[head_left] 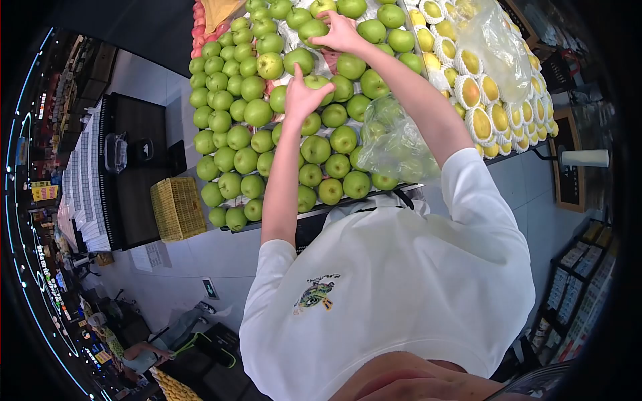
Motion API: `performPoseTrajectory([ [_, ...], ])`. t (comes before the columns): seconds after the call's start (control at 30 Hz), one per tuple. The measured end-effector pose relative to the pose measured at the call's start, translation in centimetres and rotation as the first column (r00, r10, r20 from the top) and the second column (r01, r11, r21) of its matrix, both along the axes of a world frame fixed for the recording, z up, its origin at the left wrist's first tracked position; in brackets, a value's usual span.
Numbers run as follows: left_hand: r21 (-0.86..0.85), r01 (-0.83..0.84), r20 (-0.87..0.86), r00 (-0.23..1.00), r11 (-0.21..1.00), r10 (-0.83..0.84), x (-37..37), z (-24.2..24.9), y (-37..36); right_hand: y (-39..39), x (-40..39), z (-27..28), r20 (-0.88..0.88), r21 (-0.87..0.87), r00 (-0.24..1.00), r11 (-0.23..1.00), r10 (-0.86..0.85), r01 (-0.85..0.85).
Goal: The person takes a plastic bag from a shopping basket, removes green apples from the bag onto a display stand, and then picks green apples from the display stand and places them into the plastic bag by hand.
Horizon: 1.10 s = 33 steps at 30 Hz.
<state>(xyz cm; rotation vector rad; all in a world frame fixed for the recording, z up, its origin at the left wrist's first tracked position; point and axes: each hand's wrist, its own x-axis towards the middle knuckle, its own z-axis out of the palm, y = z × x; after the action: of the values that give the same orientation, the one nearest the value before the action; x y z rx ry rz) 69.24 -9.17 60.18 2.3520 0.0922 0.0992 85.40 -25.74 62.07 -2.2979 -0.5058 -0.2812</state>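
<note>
Green apples cover the display in front of me in uneven rows. My right hand reaches to the far part of the pile, its fingers and thumb curved around a green apple. Nearer to me, my left hand has its thumb and forefinger spread around another green apple, partly hidden behind the hand. Just past the left fingertips lies a green apple, and a yellower apple sits to its left. Pinkish liner shows through gaps between the fruit.
A clear plastic bag lies on the apples near the front right edge. Right of a divider are yellow fruits in white foam nets, with another plastic bag on top. A wicker basket stands left. Red apples are far left.
</note>
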Motion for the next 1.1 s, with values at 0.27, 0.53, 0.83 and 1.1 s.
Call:
performPoseTrajectory([
  [0.27, 0.053, 0.005, 0.021, 1.0, 0.999, -0.006, -0.2, 0.1, -0.1, -0.1, 1.3, -1.1, -0.06, 0.212, 0.997, 0.976, 0.054, -0.04],
  [0.53, 0.038, -0.001, 0.005, 1.0, 0.999, 0.001, -0.5, 0.1, -0.1, -0.1, -0.7, 0.8, 0.186, -0.097, 0.979, 0.993, 0.08, -0.063],
  [0.83, 0.057, -0.008, 0.02, 1.0, 0.998, 0.007, -0.2, 0.0, -0.3, 1.1, -2.8, 4.3, 0.133, -0.553, 0.922, 0.799, 0.364, -0.236],
  [1.1, 0.054, -0.015, 0.002, 1.0, 0.998, 0.015, -0.3, 0.2, -0.3, 2.2, -3.0, 5.8, 0.03, -0.694, 0.918, 0.669, 0.395, -0.265],
])
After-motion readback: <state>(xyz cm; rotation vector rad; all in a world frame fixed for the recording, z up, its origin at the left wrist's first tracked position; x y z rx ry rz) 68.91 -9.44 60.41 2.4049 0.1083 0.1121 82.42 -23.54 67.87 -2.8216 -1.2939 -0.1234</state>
